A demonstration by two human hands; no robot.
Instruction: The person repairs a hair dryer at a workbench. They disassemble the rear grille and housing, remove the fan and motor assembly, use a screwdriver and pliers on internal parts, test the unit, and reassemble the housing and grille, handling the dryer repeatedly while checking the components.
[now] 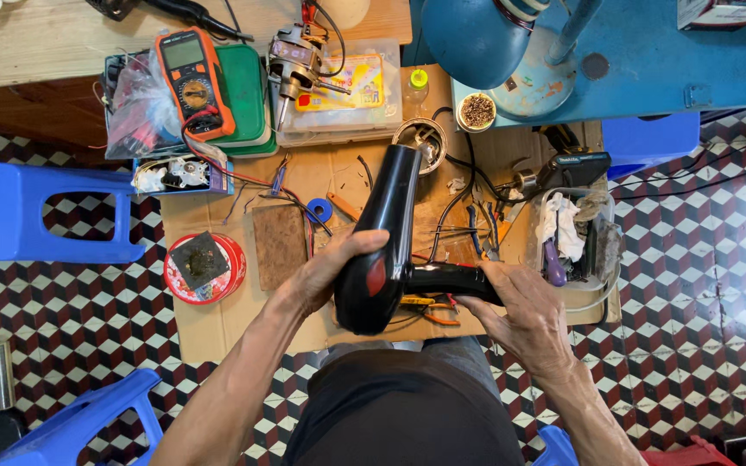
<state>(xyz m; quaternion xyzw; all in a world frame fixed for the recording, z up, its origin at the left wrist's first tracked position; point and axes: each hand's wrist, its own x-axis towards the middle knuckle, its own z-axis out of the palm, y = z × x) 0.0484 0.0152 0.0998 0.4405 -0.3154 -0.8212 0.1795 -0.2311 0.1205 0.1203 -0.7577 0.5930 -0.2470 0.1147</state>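
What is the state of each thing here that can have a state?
Black plastic hair dryer: held in both hands, nozzle pointing away.
Left hand: gripping the dryer's body.
Right hand: gripping the dryer's handle.
Orange multimeter: lying face up, red lead attached.
Round red tin: open.

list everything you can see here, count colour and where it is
hair dryer: 1, black with a red patch, held over the cardboard, nozzle pointing away
cardboard sheet: 1, brown, on the tiled floor under the tools
multimeter: 1, orange and black, on a green tray at top left
small motor: 1, metal, on a clear plastic box at top centre
round tin: 1, red, left part of the cardboard
tape roll: 1, blue, middle of the cardboard
pliers: 1, orange handles, under the dryer
plastic tub: 1, clear, holding rags, right edge
stools: at least 2, blue, left side
left hand: on the dryer's body
right hand: gripping the dryer's handle
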